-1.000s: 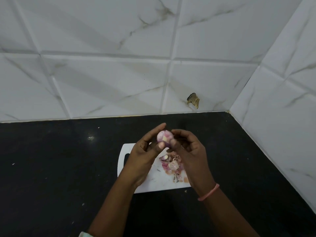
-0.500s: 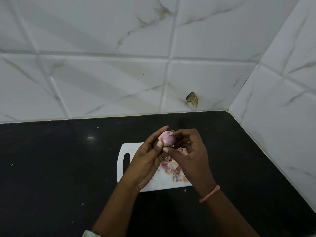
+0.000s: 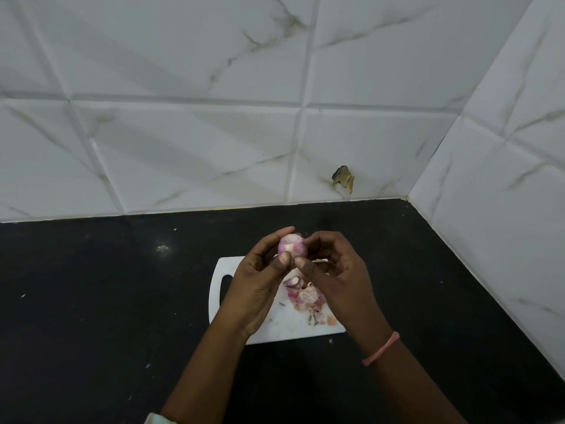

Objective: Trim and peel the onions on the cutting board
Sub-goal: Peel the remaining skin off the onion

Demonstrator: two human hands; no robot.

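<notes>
So both hands are up over the white cutting board [image 3: 241, 264]: left hand [image 3: 256, 289] fingers and right hand [image 3: 333, 276] fingers pinch a small pink onion [image 3: 292, 244], peels [image 3: 305, 296] piled on the board below.

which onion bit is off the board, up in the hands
The round pink onion, pinched by both hands above the cutting board; the peels lie on it.

Both forearms are bare, the right hand [image 3: 336, 280] has a thin pink band [image 3: 381, 349] round its wrist, and a pale sleeve edge [image 3: 157, 419] shows at the left elbow.
</notes>
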